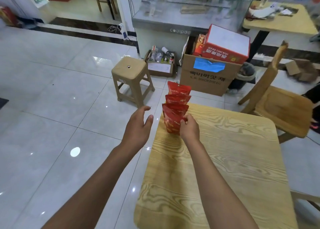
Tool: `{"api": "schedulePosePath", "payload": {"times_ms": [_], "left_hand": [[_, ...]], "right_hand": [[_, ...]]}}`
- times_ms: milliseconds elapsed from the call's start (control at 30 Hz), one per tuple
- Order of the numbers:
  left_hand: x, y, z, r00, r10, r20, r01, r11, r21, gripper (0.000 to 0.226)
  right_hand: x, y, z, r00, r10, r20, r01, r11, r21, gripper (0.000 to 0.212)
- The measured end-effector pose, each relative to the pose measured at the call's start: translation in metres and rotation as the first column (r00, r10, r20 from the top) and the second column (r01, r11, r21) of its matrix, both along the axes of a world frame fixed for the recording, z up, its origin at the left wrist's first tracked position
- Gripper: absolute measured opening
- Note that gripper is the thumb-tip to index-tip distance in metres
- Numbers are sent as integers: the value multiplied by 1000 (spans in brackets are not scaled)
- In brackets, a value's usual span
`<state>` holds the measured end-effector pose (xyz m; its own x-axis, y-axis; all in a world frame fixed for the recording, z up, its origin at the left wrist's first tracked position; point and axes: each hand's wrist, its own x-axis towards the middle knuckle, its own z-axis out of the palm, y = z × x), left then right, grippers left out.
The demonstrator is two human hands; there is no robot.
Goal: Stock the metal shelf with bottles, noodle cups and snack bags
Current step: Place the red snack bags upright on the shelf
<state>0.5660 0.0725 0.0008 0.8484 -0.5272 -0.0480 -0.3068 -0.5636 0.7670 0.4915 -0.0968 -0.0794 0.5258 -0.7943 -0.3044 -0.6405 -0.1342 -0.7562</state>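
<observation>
Here, three shiny red snack bags stand in a row on the far left corner of the light wooden counter (225, 168). The right hand (189, 127) holds the nearest red snack bag (173, 118) by its right side, with the fingers curled around the edge. The middle red bag (177, 99) stands just behind it, and the far red bag (179, 89) stands behind that one. All three stand up straight, close to the counter's edge.

The left hand (138, 125) is up in the air over the white tiled floor (52, 107), just left of the bags. Its fingers are loose and spread, and it holds nothing.

A tan plastic stool (131, 76) stands on the floor past the left hand. Behind the bags is a big brown cardboard box (207, 76) with a blue patch on it, and a red and white carton (226, 45) rests on top of it, tilted. A wooden chair (280, 106) stands to the right of the counter.
</observation>
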Motion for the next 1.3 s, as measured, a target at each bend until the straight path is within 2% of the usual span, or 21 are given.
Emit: {"api": "schedulePosePath", "payload": {"times_ms": [67, 233, 367, 567, 733, 867, 967, 1067, 1200, 1300], "left_hand": [[2, 6, 1, 1000, 21, -4, -21, 1000, 2, 34], [12, 42, 9, 997, 69, 29, -69, 998, 1, 36], [27, 101, 15, 968, 241, -68, -246, 967, -66, 35], [43, 242, 25, 843, 520, -139, -537, 830, -150, 36], [37, 381, 46, 742, 638, -205, -669, 686, -286, 47], [17, 497, 55, 693, 672, -261, -714, 589, -379, 30], [-9, 589, 65, 603, 749, -274, -784, 492, -380, 20], [-38, 673, 79, 490, 843, -222, -839, 387, -381, 17], [-88, 768, 104, 297, 945, -137, -894, 224, -389, 18], [-129, 834, 122, 132, 982, -132, -901, 63, -429, 24]], "right_hand": [[-1, 9, 3, 998, 54, 40, -55, 998, 20, 12], [13, 46, 28, 970, 168, 178, -153, 984, -91, 12], [48, 98, 61, 910, 269, 314, -280, 960, -9, 13], [113, 235, 118, 769, 423, 480, -511, 858, 63, 13], [139, 378, 165, 635, 541, 551, -662, 749, 27, 8], [137, 501, 191, 495, 646, 581, -780, 625, -30, 8], [130, 598, 205, 388, 708, 590, -855, 516, -57, 12], [120, 691, 218, 271, 739, 617, -911, 403, -82, 14], [93, 813, 238, 118, 739, 663, -963, 247, -105, 14], [67, 897, 255, 27, 695, 718, -987, 130, -89, 12]]}}
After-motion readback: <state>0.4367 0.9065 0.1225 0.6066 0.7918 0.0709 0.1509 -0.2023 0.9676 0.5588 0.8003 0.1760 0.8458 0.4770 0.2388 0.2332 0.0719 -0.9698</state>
